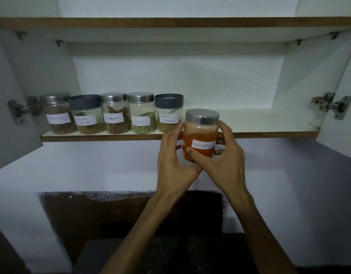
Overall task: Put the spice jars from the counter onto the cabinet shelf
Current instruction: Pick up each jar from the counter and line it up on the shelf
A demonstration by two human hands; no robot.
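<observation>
Red chilli powder in a clear glass jar with a steel lid (200, 139) is clasped between left hand (175, 165) and right hand (223, 161), fingers wrapped around it, before the white shelf's wooden edge (111, 137). Raised too little, its base could strike that edge; swung left, it could bump the grey-lidded garam masala jar (169, 113).
</observation>
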